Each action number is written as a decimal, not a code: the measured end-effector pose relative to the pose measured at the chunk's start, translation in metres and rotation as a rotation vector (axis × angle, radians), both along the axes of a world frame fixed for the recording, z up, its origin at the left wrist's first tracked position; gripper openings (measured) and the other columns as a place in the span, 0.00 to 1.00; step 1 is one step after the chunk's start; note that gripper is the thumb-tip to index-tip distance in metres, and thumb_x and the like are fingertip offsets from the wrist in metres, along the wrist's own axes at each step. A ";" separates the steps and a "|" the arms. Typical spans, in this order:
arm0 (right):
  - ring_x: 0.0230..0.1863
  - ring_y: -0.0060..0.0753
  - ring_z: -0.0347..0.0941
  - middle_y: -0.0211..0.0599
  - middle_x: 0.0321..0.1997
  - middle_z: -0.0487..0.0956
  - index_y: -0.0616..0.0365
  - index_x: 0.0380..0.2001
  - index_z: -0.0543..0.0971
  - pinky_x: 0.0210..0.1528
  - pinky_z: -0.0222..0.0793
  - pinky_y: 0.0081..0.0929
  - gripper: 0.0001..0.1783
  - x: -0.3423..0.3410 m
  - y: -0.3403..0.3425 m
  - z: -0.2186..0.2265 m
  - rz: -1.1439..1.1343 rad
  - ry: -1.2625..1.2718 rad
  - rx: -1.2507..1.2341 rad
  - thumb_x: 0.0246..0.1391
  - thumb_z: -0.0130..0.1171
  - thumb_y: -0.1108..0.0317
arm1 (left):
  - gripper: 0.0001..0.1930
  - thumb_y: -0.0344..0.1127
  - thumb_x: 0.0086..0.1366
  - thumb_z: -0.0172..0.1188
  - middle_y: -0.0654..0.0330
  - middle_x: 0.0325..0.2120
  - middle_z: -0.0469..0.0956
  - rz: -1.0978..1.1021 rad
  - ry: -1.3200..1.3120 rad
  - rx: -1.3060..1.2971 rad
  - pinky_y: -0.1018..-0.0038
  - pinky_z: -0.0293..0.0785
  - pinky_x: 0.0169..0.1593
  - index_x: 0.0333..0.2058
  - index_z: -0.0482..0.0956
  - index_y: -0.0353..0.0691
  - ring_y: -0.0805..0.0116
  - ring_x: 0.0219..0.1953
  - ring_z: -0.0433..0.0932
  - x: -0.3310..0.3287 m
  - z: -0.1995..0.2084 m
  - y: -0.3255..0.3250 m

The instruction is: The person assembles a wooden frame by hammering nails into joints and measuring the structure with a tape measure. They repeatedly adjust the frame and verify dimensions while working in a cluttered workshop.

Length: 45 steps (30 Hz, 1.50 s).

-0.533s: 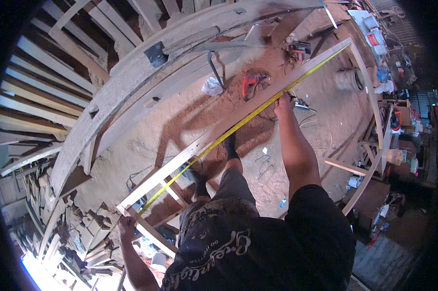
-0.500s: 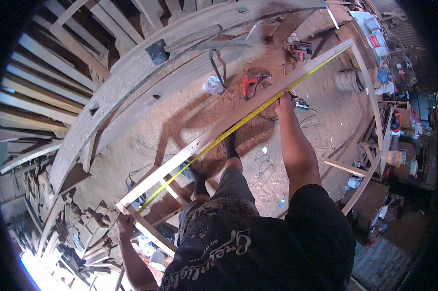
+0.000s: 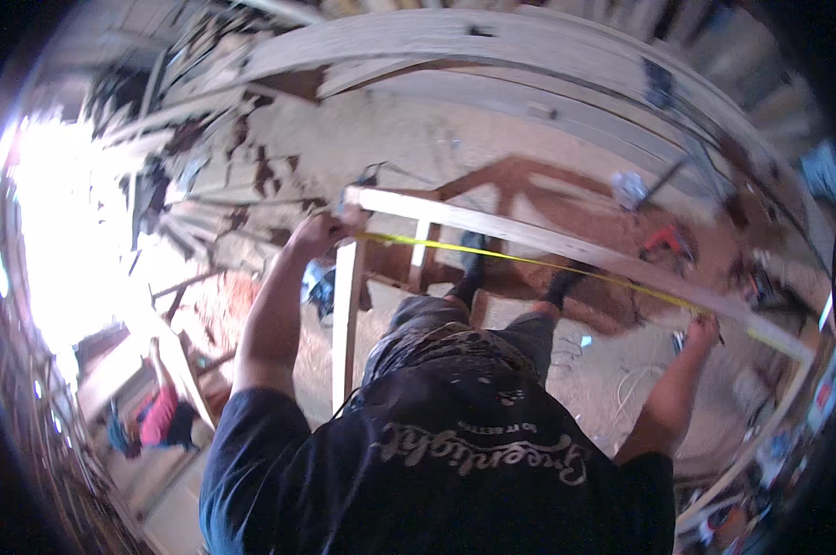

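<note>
A yellow tape measure blade (image 3: 492, 252) is stretched along the long rail of a wooden frame (image 3: 547, 231) in front of my body. At the frame's left corner, my left hand (image 3: 330, 233) is closed on the blade's end. Farther right, my right hand (image 3: 703, 330) is closed at the blade's near edge, and the blade runs on past it toward the right corner. A small dark tip shows by the right fingers; what they hold is too blurred to make out. A side rail (image 3: 347, 324) of the frame comes back toward me below my left hand.
Beyond the frame stands a large curved wooden piece (image 3: 390, 42). A red power tool (image 3: 666, 245) and a clear plastic bag (image 3: 629, 190) lie on the dusty floor. Wood offcuts (image 3: 265, 171) are scattered at the left. Another person (image 3: 164, 418) in a red top is at lower left.
My view has swung round to the left, so the frame now lies more crosswise and the other person has come into sight. Both hands remain at the tape, the left at the frame's corner.
</note>
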State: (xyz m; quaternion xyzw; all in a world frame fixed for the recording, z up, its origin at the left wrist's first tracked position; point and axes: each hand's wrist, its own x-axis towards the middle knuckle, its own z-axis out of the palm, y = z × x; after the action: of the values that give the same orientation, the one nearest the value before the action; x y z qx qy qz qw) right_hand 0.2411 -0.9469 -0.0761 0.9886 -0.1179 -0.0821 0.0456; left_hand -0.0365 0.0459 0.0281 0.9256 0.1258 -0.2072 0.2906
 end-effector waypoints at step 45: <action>0.48 0.35 0.78 0.33 0.47 0.82 0.59 0.46 0.79 0.47 0.80 0.37 0.13 0.030 -0.010 0.017 -1.502 -0.621 1.626 0.63 0.63 0.64 | 0.17 0.53 0.65 0.61 0.53 0.39 0.86 -0.083 0.530 0.308 0.59 0.80 0.46 0.40 0.87 0.48 0.54 0.43 0.85 0.070 0.050 -0.013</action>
State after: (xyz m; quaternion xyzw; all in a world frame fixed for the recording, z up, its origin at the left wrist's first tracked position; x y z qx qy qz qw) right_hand 0.2708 -0.9568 -0.0590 0.3837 -0.5959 0.1068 -0.6973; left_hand 0.0333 0.0329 0.0778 0.8768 0.1893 -0.4315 0.0956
